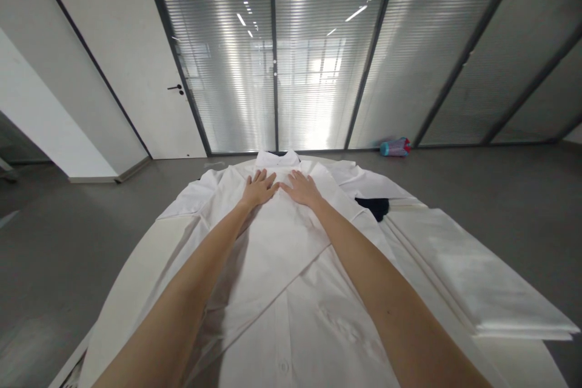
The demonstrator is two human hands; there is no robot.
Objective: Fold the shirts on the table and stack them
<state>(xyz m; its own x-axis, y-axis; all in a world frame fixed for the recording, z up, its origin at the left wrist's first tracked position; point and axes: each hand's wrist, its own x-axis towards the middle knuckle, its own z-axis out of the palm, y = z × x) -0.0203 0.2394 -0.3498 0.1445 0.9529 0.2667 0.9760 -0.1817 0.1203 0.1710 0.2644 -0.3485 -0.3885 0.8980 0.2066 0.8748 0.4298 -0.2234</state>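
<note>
A white button-up shirt [282, 291] lies spread out in front of me, its collar [278, 159] at the far end and its sleeves out to both sides. Just below the collar, my left hand [260, 188] rests flat on the cloth with fingers stretched forward. Beside it my right hand [301, 187] also lies flat, fingers spread, its tips almost meeting those of the left. Neither hand grips anything. A diagonal fold edge crosses the shirt between my forearms, and part of the button placket shows near me.
The shirt lies on a pale table [136, 267]. Folded white cloth [464, 273] sits on the right, with a dark patch [375, 207] by the right sleeve. On the floor by the glass partition [313, 60] lies a blue and red bundle [395, 147]. A door [154, 73] stands left.
</note>
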